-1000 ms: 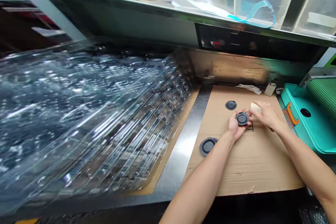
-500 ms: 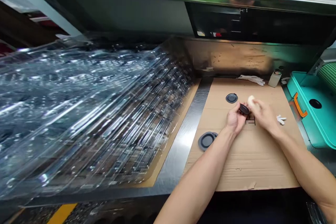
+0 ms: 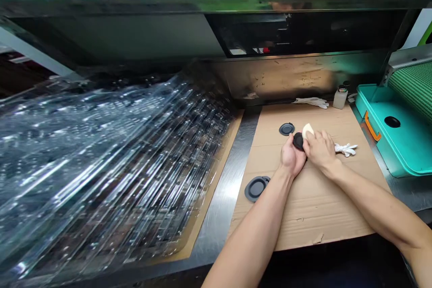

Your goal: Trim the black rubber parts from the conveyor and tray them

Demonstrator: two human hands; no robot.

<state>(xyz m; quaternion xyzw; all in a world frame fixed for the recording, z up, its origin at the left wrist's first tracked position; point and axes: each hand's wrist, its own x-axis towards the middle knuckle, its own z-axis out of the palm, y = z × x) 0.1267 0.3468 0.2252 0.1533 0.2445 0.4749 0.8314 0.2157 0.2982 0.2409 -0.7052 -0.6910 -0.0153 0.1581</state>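
Observation:
My left hand [image 3: 292, 155] is closed on a small black round disc [image 3: 298, 141], held tilted above the cardboard. A pale cream pad [image 3: 307, 131], perhaps a sponge or folded cloth, is pinched in my right hand [image 3: 319, 149]. The pad is at the disc's upper right edge, and my right fingers partly cover both. Behind my hands a dark round piece [image 3: 286, 128] with a small tab lies flat. A larger dark ring-shaped piece [image 3: 255, 188] rests beside my left forearm, overlapping another dark part.
Clear plastic trays [image 3: 135, 166] are stacked on the left. A teal bin [image 3: 405, 153] with an orange handle [image 3: 372, 127] stands at right, a black disc [image 3: 392, 121] inside it. White gloves [image 3: 346, 149] and a small bottle [image 3: 340, 97] are on the cardboard sheet [image 3: 303, 216].
My right hand has brought the cream pad down against the black disc, which was apart from it before. The whole view has shifted a little to the right.

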